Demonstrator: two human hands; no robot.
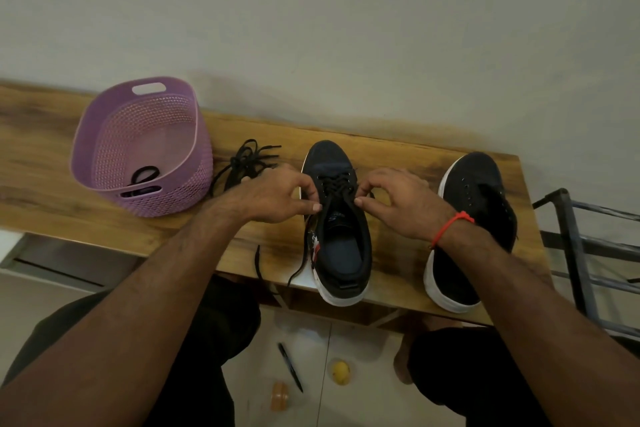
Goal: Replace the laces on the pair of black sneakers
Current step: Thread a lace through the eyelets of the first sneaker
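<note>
Wooden table (398,274): black, white-soled sneaker (341,236), half-laced.

The laced sneaker (341,218) lies on the table (398,156) between the fingers (304,206) of both hands. Right of the fingers lies the 2nd sneaker (474,218); left of them the loose laces (247,163), then the basket (142,146).

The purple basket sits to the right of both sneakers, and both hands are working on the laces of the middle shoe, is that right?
Not quite. The head view shows the purple basket to the left of both sneakers, not the right. The rest holds: the left hand and right hand are both at the laces of the middle shoe, while the other sneaker sits unlaced.
</note>
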